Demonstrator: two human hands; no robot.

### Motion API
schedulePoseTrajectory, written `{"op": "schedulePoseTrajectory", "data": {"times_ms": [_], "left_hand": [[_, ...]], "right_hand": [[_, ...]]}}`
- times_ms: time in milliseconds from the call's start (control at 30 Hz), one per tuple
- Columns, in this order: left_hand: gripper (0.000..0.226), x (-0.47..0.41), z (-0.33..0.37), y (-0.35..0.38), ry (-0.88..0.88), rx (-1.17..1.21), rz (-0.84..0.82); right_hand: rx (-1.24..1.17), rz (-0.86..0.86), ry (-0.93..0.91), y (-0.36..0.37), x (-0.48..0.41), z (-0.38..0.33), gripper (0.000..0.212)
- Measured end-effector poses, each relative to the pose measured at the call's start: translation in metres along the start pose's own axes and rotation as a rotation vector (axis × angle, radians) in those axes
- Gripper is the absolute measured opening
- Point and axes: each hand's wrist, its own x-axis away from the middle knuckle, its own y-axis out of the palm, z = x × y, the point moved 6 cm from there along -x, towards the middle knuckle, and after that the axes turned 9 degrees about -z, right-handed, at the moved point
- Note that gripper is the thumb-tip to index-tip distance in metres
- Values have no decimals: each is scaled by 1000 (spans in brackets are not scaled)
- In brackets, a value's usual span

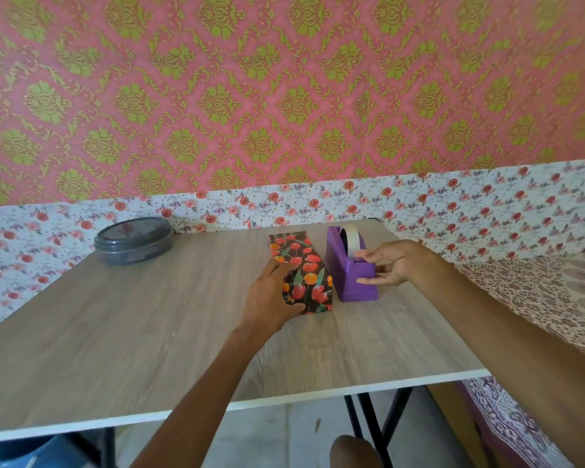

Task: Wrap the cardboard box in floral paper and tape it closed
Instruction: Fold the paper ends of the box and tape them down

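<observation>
The left hand (pixel 271 298) gripped the box (pixel 306 265), fingers curled over it; the right hand (pixel 394 265), fingers spread, touched the tape dispenser (pixel 347 268).

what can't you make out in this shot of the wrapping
Head view only:
- wrapped box left side and any seam tape: covered by the left hand.
- tape's free end on the tape dispenser: under the right hand fingers.
- grey container contents: dark lid.
- blue object bottom left: cut off by frame edge.

I'm not finding any words, numbers or brands to read; the box (pixel 309 282), tape dispenser (pixel 348 273) and tub (pixel 132 243) are showing only pattern or plain colour.
</observation>
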Motion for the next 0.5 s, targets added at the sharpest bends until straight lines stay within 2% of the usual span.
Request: {"op": "schedulePoseTrajectory", "data": {"times_ms": [100, 233, 400, 500], "left_hand": [[81, 0, 0, 0, -3, -3, 0], [79, 2, 1, -1, 3, 11, 13], [77, 3, 1, -1, -9, 19, 10], [77, 2, -2, 0, -33, 17, 0]], "right_hand": [[21, -42, -43, -2, -3, 2, 11], [244, -58, -156, 5, -5, 0, 13], [94, -31, -115, 11, -2, 2, 15], [117, -30, -121, 15, 1, 1, 13]]}}
